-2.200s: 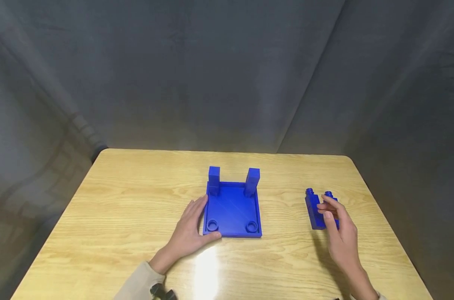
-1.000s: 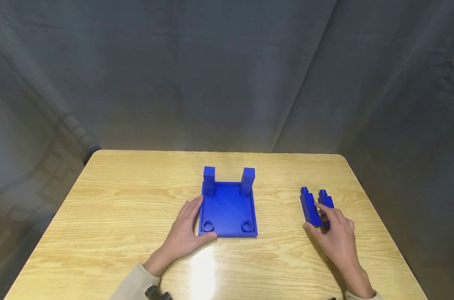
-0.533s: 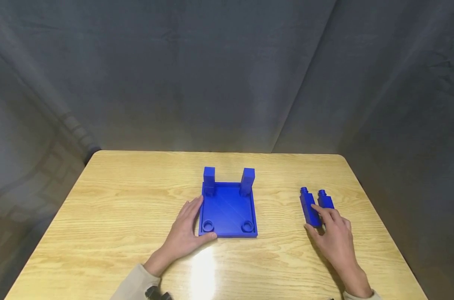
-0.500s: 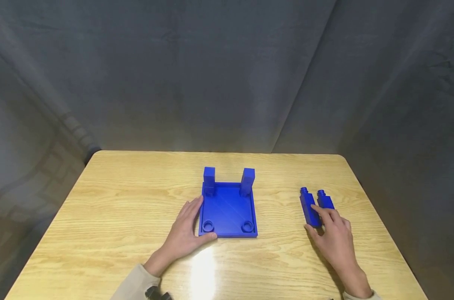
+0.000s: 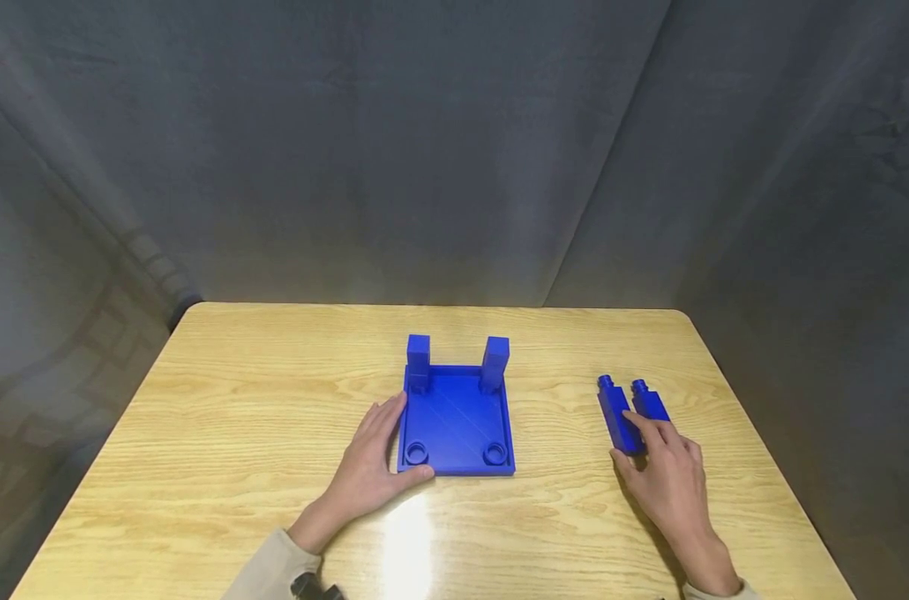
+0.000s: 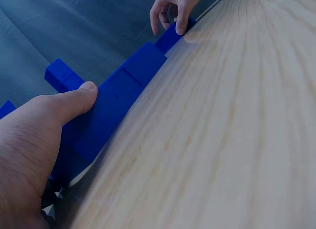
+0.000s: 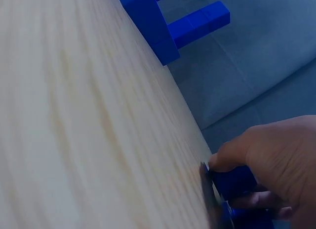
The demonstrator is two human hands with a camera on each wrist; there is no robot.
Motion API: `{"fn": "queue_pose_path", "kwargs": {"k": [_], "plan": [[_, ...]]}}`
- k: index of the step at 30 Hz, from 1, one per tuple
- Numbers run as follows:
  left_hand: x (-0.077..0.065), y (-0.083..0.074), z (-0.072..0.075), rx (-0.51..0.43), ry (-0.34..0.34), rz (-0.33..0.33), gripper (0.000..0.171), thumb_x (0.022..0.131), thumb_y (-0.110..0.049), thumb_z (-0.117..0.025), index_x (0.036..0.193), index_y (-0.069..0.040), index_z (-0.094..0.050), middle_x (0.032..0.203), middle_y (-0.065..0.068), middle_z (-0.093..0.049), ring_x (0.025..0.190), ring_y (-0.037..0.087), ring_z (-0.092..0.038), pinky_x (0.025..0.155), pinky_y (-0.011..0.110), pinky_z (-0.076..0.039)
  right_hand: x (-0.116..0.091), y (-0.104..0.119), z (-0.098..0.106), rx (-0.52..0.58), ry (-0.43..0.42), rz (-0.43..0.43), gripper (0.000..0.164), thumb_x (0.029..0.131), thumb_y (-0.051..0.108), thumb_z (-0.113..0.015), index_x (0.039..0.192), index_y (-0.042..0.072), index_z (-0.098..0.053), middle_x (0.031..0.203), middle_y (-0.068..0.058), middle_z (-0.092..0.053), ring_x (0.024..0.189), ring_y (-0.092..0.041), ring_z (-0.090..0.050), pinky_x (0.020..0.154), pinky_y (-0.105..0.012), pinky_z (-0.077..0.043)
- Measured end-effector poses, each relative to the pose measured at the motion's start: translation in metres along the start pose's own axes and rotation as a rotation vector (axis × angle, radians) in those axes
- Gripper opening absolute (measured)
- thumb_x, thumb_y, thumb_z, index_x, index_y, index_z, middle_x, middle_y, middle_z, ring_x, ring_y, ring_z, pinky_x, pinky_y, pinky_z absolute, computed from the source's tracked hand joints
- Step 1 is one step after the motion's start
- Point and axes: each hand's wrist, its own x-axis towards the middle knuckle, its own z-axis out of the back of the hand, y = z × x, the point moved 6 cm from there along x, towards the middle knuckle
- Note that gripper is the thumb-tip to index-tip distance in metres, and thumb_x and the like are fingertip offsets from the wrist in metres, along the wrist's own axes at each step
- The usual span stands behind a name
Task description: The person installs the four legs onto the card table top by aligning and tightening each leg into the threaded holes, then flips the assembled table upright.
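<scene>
Blue post (image 5: pixel 614 418) between right fingertips (image 5: pixel 631 417)

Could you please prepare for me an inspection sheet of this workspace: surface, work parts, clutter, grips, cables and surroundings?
Surface: wood-grain table, with bright glare near the front.
Work parts: blue tray with posts standing at its two far corners and ring sockets at its two near ones; left leg and right leg lie to its right, the latter partly hidden.
Clutter: nothing seen.
Left grip: bare hand, touches the tray's left and near edges.
Right grip: bare hand, holds the left leg.
Cables: nothing seen.
Surroundings: dark grey curtain behind the table.
</scene>
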Motion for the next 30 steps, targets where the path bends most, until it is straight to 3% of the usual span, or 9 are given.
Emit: {"fn": "queue_pose_path", "kwargs": {"k": [7, 13, 17, 20, 22, 30], "plan": [[0.000, 0.000, 0.000, -0.001, 0.004, 0.006, 0.121, 0.086, -0.061, -0.088, 0.174, -0.001, -0.029, 0.178, 0.021, -0.034, 0.166, 0.049, -0.025, 0.134, 0.068, -0.019, 0.000, -0.002, 0.002, 0.085, -0.029, -0.095, 0.059, 0.079, -0.001, -0.091, 0.135, -0.004, -0.071, 0.120, -0.035, -0.069, 0.100, -0.052, -0.069, 0.090, -0.059, -0.042], [0.000, 0.001, -0.001, 0.005, 0.011, 0.008, 0.121, 0.087, -0.062, -0.087, 0.174, -0.002, -0.029, 0.179, 0.020, -0.032, 0.166, 0.049, -0.025, 0.134, 0.069, -0.019, -0.001, -0.007, 0.006, 0.191, -0.127, -0.169, 0.055, 0.080, -0.003, -0.084, 0.134, -0.002, -0.073, 0.116, -0.034, -0.070, 0.099, -0.052, -0.067, 0.085, -0.052, -0.041], [0.001, 0.002, -0.002, 0.009, 0.019, 0.015, 0.121, 0.087, -0.063, -0.087, 0.175, -0.004, -0.028, 0.180, 0.019, -0.031, 0.167, 0.048, -0.024, 0.134, 0.068, -0.019, -0.002, -0.008, 0.010, 0.237, -0.217, -0.195, 0.053, 0.079, -0.004, -0.081, 0.131, 0.000, -0.075, 0.114, -0.028, -0.074, 0.097, -0.019, -0.065, 0.084, -0.041, -0.042], [0.002, 0.002, -0.002, 0.007, 0.018, 0.015, 0.122, 0.087, -0.063, -0.087, 0.175, -0.004, -0.028, 0.180, 0.018, -0.031, 0.167, 0.047, -0.023, 0.135, 0.067, -0.018, -0.003, -0.010, 0.012, 0.288, -0.282, -0.204, 0.054, 0.079, -0.005, -0.080, 0.132, 0.000, -0.076, 0.113, -0.025, -0.076, 0.093, 0.004, -0.052, 0.081, -0.027, -0.042], [0.002, 0.002, -0.002, 0.006, 0.016, 0.013, 0.121, 0.087, -0.063, -0.087, 0.175, -0.004, -0.028, 0.180, 0.018, -0.032, 0.167, 0.048, -0.024, 0.135, 0.067, -0.018, -0.004, -0.012, 0.014, 0.344, -0.331, -0.203, 0.055, 0.077, -0.008, -0.080, 0.132, -0.002, -0.076, 0.111, -0.022, -0.077, 0.092, 0.007, -0.053, 0.080, -0.020, -0.044], [0.000, 0.000, -0.001, 0.002, 0.015, 0.021, 0.121, 0.087, -0.062, -0.087, 0.175, -0.005, -0.028, 0.180, 0.019, -0.032, 0.166, 0.049, -0.024, 0.134, 0.068, -0.019, -0.005, -0.015, 0.015, 0.542, -0.456, -0.181, 0.058, 0.075, -0.017, -0.081, 0.132, -0.008, -0.074, 0.113, 0.021, -0.071, 0.098, 0.003, -0.064, 0.089, -0.012, -0.049]]}}
